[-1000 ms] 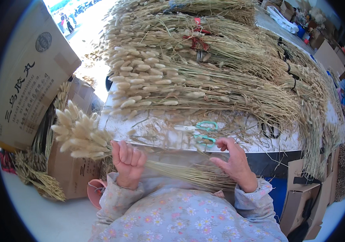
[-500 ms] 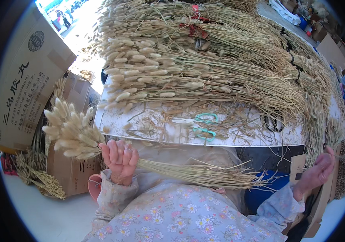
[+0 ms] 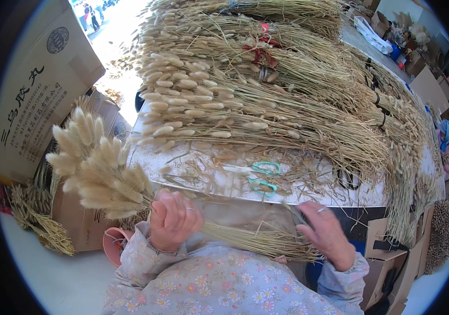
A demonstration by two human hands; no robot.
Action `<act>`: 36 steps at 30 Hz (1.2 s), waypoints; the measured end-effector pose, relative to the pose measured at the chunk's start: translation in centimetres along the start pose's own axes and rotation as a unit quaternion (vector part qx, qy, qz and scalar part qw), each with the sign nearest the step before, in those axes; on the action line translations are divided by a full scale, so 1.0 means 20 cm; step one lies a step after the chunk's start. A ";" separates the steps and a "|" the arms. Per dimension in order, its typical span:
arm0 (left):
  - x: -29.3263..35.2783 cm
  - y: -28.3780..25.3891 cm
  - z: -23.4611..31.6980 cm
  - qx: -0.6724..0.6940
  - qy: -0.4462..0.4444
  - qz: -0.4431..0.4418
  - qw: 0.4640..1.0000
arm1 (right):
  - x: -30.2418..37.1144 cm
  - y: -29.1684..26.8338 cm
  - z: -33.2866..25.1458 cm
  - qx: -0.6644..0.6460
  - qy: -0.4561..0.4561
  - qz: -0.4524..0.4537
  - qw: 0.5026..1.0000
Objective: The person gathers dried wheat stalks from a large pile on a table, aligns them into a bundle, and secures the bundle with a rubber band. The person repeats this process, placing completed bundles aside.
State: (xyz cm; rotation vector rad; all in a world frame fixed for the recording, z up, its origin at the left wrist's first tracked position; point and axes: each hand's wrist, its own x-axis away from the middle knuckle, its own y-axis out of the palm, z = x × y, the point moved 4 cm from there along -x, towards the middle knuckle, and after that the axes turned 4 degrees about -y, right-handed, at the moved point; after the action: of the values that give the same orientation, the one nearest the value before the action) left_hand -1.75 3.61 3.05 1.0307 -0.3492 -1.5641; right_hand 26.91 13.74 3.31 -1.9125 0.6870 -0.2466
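A bunch of dried bunny-tail grass is in my left hand, whose fingers are wrapped round the stems just below the fluffy cream heads. The heads fan out to the left. The cut stems run right across my lap. My right hand hovers by the stem ends at the table's front edge, with thumb and fingers apart. A small blurred pale bit shows near its fingertips; whether the hand touches it I cannot make out. Scissors with mint-green handles lie on the table in front of me.
Thick piles of dried grass cover most of the white table, with loose chaff along its front. Cardboard boxes stand on the left and right. A pink bucket sits at my left, beside more grass bundles.
My right hand has come from the far right inward toward the stems. My left hand, still gripping the bunch, has shifted slightly right and down, and the view has tilted a little.
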 end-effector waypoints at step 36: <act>0.14 -0.28 -0.18 0.039 -0.073 0.275 0.958 | -0.01 0.08 0.77 0.167 0.176 0.154 0.958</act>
State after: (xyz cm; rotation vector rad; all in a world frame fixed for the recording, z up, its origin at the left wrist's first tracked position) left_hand -2.41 3.71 -4.16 0.7871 -0.7384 -1.1274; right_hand 33.31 25.20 -4.74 -1.4270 1.0955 -0.4792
